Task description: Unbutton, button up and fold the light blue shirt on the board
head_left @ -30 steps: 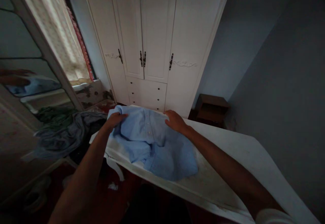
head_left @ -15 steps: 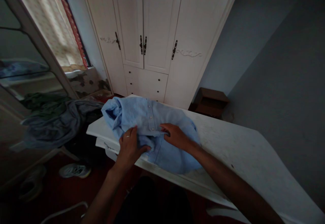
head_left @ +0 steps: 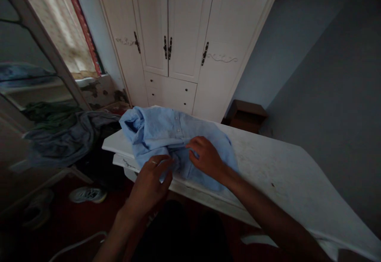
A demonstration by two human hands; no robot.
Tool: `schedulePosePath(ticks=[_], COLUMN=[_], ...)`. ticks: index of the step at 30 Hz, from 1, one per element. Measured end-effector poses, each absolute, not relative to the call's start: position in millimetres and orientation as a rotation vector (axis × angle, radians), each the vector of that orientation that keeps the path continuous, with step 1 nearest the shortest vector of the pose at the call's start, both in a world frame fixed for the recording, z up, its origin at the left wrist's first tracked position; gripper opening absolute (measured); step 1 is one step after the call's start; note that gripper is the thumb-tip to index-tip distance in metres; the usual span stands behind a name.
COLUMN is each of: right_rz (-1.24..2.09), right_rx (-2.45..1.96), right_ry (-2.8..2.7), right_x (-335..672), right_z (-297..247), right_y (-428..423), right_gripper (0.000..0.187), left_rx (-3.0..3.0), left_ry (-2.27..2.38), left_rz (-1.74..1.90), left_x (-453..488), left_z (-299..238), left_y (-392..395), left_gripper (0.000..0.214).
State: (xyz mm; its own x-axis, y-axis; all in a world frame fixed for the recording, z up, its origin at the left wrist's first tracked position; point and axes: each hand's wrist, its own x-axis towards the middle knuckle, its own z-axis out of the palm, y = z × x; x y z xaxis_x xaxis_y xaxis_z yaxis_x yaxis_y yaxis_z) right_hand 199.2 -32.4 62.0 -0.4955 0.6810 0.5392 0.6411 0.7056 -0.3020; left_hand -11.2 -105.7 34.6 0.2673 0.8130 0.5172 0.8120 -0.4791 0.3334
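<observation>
A light blue button shirt (head_left: 160, 129) lies crumpled on the near left end of a white table (head_left: 274, 167). My left hand (head_left: 150, 180) is at the shirt's near edge, fingers curled and pinching the fabric just off the table's front edge. My right hand (head_left: 206, 157) rests on the middle of the shirt, fingers bent and pressing down on the cloth near the button strip.
A white wardrobe (head_left: 184, 40) with dark handles and drawers stands behind the table. A heap of grey and green clothes (head_left: 59, 135) lies at left by a mirror frame. A sneaker (head_left: 87, 194) is on the red floor. A brown stool (head_left: 245, 115) stands at the wall.
Both hands came from the shirt's far collar end to its near middle. The left hand slid off the top of the cloth to its near edge and now pinches it.
</observation>
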Motion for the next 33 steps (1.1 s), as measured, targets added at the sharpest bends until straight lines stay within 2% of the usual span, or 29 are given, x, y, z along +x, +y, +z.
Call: schedulePosePath(ticks=[3,7,11,14,17,20,22,27,33], right_rz=[-0.082,-0.048,0.033,0.035,0.118,0.236,0.394,1.154,1.610], right_rx=[-1.185,-1.555,-1.750,-1.777,-1.726,-1.578,-1.464,-1.200,-1.002], right_ry=[-2.405,-2.385,-2.302,-2.272,-2.255,-2.262,-2.286,-2.033,-1.649], right_x=[188.9,185.4,182.7,179.4,179.3,186.4,195.7,220.9,223.1], right_z=[62.2,51.3,42.1,38.4,34.7,33.7,36.8,50.9,54.3], right_y=[-46.7,-35.8,-18.5,-7.3,4.2,15.1,20.8,23.4,15.9], right_gripper=[0.018,0.029,0.039,0.042,0.033,0.010,0.010,0.005,0.015], left_rx=[2.389,2.262,2.225,2.227,2.252,2.249,2.192,2.043,2.197], left_ry=[1.572,1.845,1.979,2.022,2.013,1.938,1.927,1.847,1.519], left_rz=[0.906,0.679,0.483,0.465,0.528,0.667,0.795,1.100,1.405], left_x=[11.4,31.9,41.2,41.3,37.2,33.3,32.1,32.2,38.7], left_z=[39.7,38.9,44.2,46.3,40.5,28.9,21.2,11.6,13.7], left_y=[-83.8,-49.4,-33.2,-29.5,-26.5,-23.3,-22.2,-26.5,-34.0], left_gripper=[0.026,0.028,0.035,0.048,0.054,0.052,0.049,0.049,0.043])
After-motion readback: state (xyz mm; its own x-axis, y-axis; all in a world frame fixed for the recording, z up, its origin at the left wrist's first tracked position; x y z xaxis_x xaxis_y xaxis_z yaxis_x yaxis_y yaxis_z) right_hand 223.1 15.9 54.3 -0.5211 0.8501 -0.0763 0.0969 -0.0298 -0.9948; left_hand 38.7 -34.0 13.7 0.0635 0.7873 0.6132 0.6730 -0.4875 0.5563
